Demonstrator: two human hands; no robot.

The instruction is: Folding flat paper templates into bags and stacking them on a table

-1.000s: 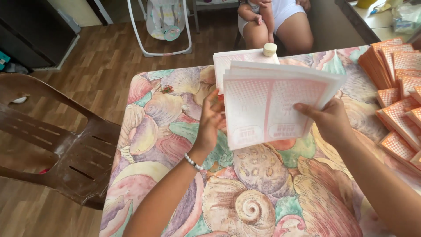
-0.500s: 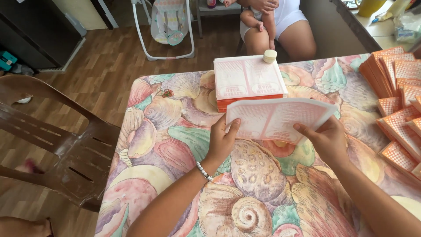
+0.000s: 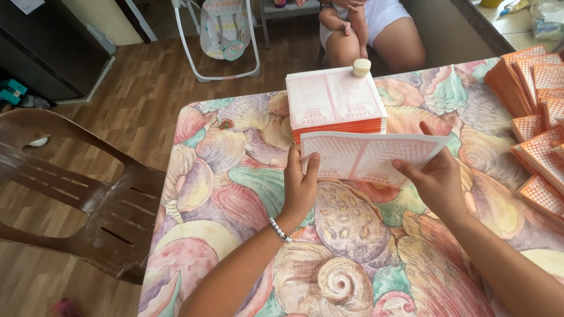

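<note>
Both hands hold one flat white sheet with an orange printed pattern [image 3: 367,155], low over the shell-patterned tablecloth [image 3: 235,176]. My left hand [image 3: 299,188] grips its left edge, and a bead bracelet circles that wrist. My right hand [image 3: 437,182] pinches its right edge. Just behind the sheet lies a thick stack of the same orange and white sheets [image 3: 333,103], with a small round cream-coloured lid or jar [image 3: 361,67] on its far right corner.
Several folded orange-patterned pieces [image 3: 537,117] are spread along the table's right side. A brown plastic chair [image 3: 76,199] stands at the left. Beyond the table sits a person [image 3: 376,35] holding a baby, next to a baby swing [image 3: 220,35].
The sheet was held up tilted toward me; it has come down to lie nearly flat just above the table, in front of the stack. Both hands kept their grip.
</note>
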